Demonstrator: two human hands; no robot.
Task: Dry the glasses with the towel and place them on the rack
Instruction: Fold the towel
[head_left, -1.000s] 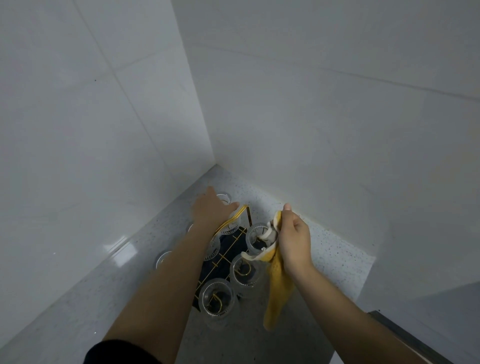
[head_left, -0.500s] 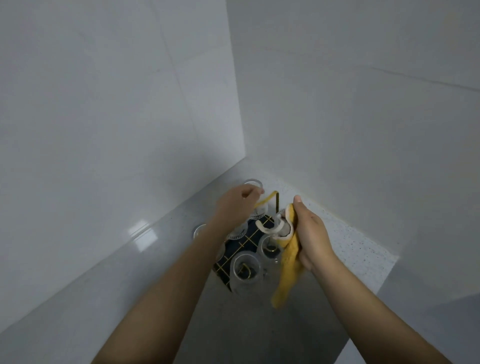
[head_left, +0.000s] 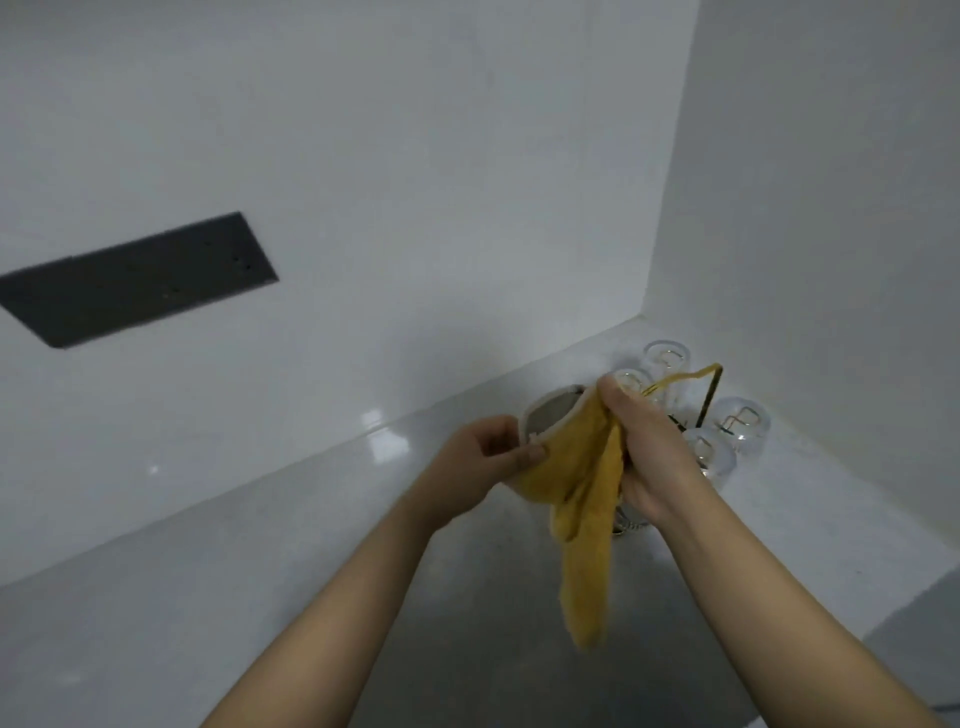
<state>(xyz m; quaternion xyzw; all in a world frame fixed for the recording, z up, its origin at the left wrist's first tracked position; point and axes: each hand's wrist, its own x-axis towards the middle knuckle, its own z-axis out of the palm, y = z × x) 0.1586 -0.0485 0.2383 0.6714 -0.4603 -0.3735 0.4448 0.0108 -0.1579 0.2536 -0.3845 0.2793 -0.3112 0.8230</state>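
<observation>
Four glasses (head_left: 740, 423) stand upside down on the rack (head_left: 709, 392) in the corner of the desk (head_left: 311, 545). A second ago my left hand (head_left: 485, 460) reached there; now it holds one glass (head_left: 553, 415) up, and my right hand (head_left: 647, 452) grips the yellow towel (head_left: 584, 519) around it. I think the drying begins.

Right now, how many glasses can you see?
5: four on the rack, at and; one at held in the yellow towel. The hands may hide others.
</observation>
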